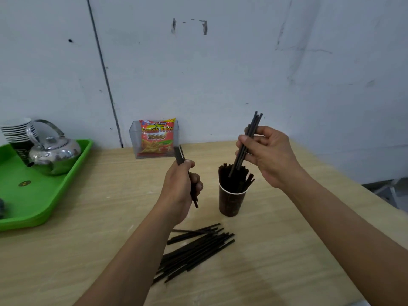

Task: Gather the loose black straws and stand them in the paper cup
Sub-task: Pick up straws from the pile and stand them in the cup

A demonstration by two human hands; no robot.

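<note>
A dark paper cup stands on the wooden table, with several black straws upright in it. My right hand grips a small bunch of black straws, held tilted just above the cup, their lower ends at the standing straws. To the left of the cup, my left hand is closed around another bunch of black straws held upright above the table. A loose pile of black straws lies flat on the table in front of the cup.
A green tray at the left holds a metal kettle and a stack of paper cups. A clear box with a snack packet stands at the wall behind. The table's right edge runs diagonally.
</note>
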